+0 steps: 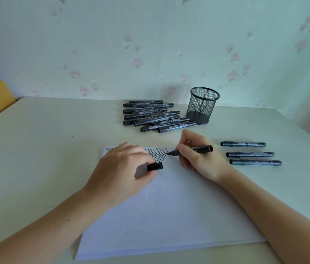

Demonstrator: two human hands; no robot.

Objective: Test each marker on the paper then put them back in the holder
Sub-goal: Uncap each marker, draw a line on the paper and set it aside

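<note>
Spread across a pale tabletop (45, 149): a white paper (169, 206), far edge inked with black zigzag strokes (157, 155). Behind it, a heap of capped black markers (154, 117), lying just beside an upright black mesh holder (202, 105). Off to the right, three capped markers (249, 154) laid in a row, well apart from the heap. Resting on the sheet, left hand (120, 172), fingers curled, pinching a black cap (155, 166). Opposite, right hand (198, 157) gripping an uncapped marker (190, 150), tip down on the paper beside the strokes.
</note>
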